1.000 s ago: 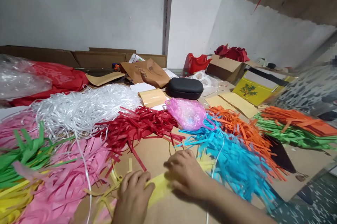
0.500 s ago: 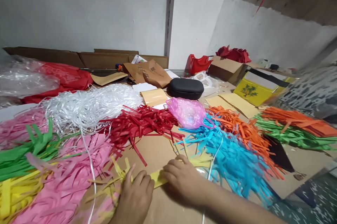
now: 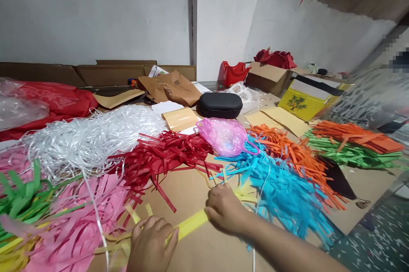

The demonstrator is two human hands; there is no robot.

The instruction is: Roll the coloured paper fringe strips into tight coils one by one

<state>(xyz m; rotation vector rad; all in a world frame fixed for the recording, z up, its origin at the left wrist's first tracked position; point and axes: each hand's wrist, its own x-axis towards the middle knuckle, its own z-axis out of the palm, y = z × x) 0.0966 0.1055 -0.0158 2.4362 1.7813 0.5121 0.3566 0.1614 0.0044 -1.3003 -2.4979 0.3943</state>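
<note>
Over the brown cardboard, a yellow fringed strip (image 3: 192, 224) stretches between my two hands. My left hand (image 3: 152, 242) is closed around its left part, with loose yellow tails spreading out beyond the fingers. Closed on the right part, my right hand (image 3: 225, 209) sits a little farther from me. More yellow strands (image 3: 247, 193) stick out past it, close to a pile of blue strips (image 3: 281, 191). Red strips (image 3: 169, 157) lie just beyond both hands, and pink strips (image 3: 86, 221) are to the left of my left hand. The strip's gripped portions are hidden under my fingers.
White string (image 3: 96, 140) is heaped at the back left, one strand trailing toward me. A pink plastic bag (image 3: 223, 135), a black case (image 3: 220, 105) and a yellow box (image 3: 306, 99) stand behind. Orange strips (image 3: 287, 152) lie right. A person is partly visible at the far right.
My hands have moved apart, the left one toward me and to the left, and more of the yellow strip shows between them. The left fingers have curled closed. The camera view has shifted slightly.
</note>
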